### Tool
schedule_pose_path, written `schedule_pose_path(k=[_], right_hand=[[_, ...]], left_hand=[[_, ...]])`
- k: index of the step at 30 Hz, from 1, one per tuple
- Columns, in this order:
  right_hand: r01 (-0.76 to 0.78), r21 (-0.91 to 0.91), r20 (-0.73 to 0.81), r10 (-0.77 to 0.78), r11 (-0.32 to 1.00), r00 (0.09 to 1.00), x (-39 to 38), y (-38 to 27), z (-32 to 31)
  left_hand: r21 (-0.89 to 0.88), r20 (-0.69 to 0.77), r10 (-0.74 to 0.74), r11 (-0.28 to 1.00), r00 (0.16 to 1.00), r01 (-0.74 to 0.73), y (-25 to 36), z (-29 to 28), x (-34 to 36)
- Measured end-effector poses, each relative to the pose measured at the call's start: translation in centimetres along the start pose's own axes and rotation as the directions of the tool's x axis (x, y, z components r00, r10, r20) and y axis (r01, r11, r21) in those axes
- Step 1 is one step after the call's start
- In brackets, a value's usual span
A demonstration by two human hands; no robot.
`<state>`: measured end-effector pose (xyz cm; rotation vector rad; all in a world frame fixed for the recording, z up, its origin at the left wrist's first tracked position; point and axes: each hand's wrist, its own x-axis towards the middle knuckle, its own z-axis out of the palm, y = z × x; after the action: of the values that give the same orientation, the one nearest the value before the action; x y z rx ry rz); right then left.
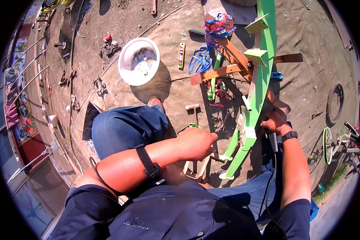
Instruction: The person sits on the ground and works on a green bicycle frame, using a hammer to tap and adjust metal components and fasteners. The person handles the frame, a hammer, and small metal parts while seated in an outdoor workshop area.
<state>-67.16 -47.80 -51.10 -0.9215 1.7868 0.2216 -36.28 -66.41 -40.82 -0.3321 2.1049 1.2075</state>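
A long light-green metal frame (pixel 264 76) with small welded plates and a short tube runs from the top down to the right of my lap. My left hand (pixel 197 144) is closed just left of the frame's lower end; its curled fingers hide whatever they hold. On the frame's other side, my right hand (pixel 274 122) is closed around a corded tool (pixel 273 141), whose body is mostly hidden. A dark cable trails from it toward my body. Beyond my left hand lies a hammer (pixel 194 110) with a brown head. Orange-brown metal bars (pixel 228 72) cross beneath the frame.
A white basin (pixel 126 70) with debris inside stands beyond my left knee, near a narrow yellow-red box (pixel 181 55). Blue straps (pixel 200 60) and a red-blue bundle (pixel 219 26) lie by the bars. At right are a tire (pixel 335 104) and a green-rimmed wheel (pixel 327 146).
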Motion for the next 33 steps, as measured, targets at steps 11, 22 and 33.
schedule_pose_path(k=[11, 22, 33], right_hand=[[0.193, 0.81, -0.292, 0.095, 0.553, 0.952, -21.1, -10.5, -2.8], [0.465, 0.856, -0.441, -0.152, 0.224, 0.885, -22.5, -25.3, 2.1], [0.652, 0.71, -0.69, 0.076, 0.266, 0.72, -22.9, -23.2, 1.2]], left_hand=[[-0.184, -0.365, 0.234, 0.931, 0.901, -0.316, 0.5, -1.9, -4.0], [-0.873, -0.433, 0.268, 0.112, 0.861, -0.474, 1.0, -4.5, -7.6], [-0.783, -0.619, 0.1, -0.15, 0.779, -0.603, 0.0, -5.3, -8.0]])
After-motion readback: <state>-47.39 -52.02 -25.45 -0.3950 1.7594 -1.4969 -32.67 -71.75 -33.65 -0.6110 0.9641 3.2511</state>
